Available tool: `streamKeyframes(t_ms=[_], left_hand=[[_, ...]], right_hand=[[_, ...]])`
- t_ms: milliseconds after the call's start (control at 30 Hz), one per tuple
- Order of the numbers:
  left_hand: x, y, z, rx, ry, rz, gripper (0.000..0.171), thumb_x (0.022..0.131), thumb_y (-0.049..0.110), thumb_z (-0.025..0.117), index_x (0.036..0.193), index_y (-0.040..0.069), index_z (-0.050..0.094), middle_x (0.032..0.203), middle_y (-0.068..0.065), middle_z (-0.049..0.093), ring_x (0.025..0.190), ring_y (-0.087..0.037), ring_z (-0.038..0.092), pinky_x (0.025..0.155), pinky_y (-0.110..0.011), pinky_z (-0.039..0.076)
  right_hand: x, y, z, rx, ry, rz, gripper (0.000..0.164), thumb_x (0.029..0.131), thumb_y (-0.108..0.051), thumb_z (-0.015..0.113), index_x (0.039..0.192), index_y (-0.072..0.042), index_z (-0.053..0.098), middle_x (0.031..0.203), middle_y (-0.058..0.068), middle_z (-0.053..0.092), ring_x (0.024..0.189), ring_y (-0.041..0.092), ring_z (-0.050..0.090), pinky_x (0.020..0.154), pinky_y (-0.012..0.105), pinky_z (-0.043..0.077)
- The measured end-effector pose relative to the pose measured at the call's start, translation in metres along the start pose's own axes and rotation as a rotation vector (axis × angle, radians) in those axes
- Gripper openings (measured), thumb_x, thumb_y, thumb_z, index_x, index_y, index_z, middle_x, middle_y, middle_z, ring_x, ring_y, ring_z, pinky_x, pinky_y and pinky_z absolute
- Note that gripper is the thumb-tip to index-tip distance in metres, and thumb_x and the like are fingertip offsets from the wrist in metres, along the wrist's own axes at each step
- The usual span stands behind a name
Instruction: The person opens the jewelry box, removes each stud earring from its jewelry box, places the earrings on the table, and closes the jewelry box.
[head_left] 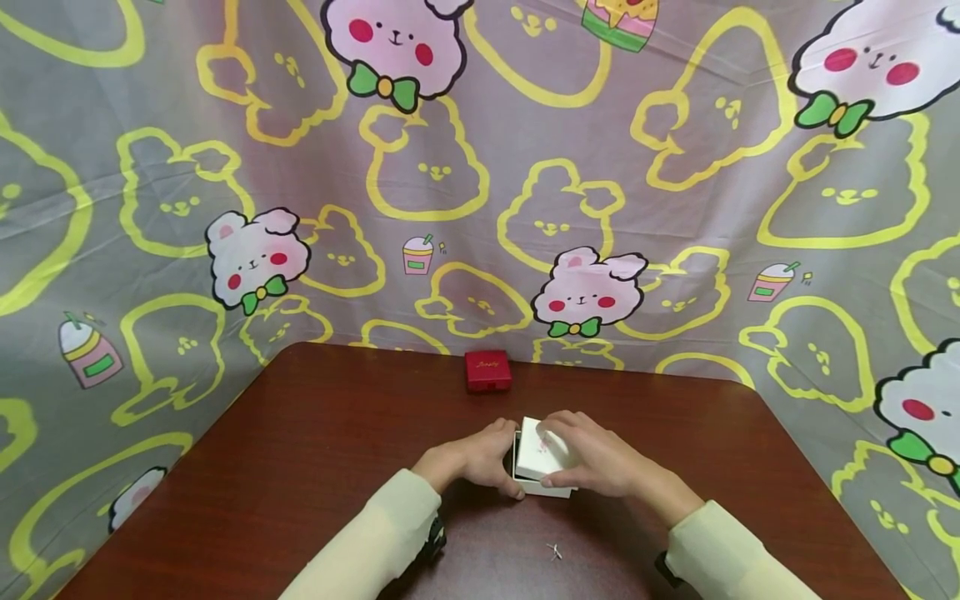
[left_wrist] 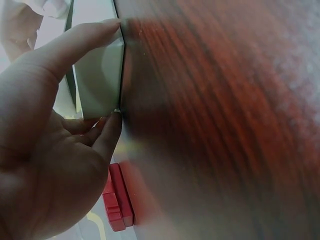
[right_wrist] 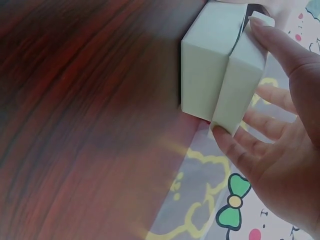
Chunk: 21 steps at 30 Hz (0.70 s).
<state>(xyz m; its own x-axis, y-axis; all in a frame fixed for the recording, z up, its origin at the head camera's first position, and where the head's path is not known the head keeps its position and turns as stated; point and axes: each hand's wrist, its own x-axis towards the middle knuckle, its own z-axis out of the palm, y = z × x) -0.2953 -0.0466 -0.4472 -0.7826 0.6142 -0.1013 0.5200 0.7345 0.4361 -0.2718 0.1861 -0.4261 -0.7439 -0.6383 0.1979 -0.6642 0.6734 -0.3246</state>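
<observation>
A small white box [head_left: 547, 490] sits on the table in front of me, its white lid [head_left: 531, 458] with a faint pink print lying tilted and askew over the top. My left hand [head_left: 483, 457] grips the box's lower part at its left side, thumb on the near side and fingers on the far side. With thumb and fingers at opposite edges, my right hand [head_left: 596, 457] holds the lid. In the right wrist view a dark gap shows between lid [right_wrist: 242, 82] and box [right_wrist: 205, 65]. The box's inside is mostly hidden.
A red box [head_left: 487, 372] with gold lettering stands at the table's far edge. Nearer me, a few thin whitish pieces [head_left: 555, 552] lie on the brown wooden table [head_left: 337, 442]. A patterned cloth [head_left: 450, 225] hangs behind and at both sides.
</observation>
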Motion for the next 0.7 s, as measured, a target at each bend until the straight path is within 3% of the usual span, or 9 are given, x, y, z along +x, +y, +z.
streamKeyframes(t_ms=[300,700], left_hand=[[0.0004,0.0001,-0.0001,-0.002,0.005,0.013,0.088,0.071,0.035,0.094,0.136,0.002,0.046,0.116,-0.002,0.05,0.11,-0.014,0.05,0.1,-0.026,0.044],[0.002,-0.0028,0.0022,-0.012,0.019,0.036,0.083,0.07,0.033,0.094,0.134,0.005,0.048,0.115,-0.001,0.05,0.108,-0.012,0.049,0.099,-0.025,0.043]], right_hand=[[0.0028,0.0038,0.0015,0.012,-0.016,-0.029,0.066,0.083,-0.046,0.083,0.134,-0.01,0.061,0.136,0.006,0.057,0.119,0.024,0.052,0.082,0.036,0.049],[0.0052,0.0031,0.0045,0.02,-0.041,0.003,0.065,0.083,-0.043,0.084,0.136,-0.013,0.061,0.137,0.003,0.056,0.121,0.022,0.05,0.086,0.037,0.049]])
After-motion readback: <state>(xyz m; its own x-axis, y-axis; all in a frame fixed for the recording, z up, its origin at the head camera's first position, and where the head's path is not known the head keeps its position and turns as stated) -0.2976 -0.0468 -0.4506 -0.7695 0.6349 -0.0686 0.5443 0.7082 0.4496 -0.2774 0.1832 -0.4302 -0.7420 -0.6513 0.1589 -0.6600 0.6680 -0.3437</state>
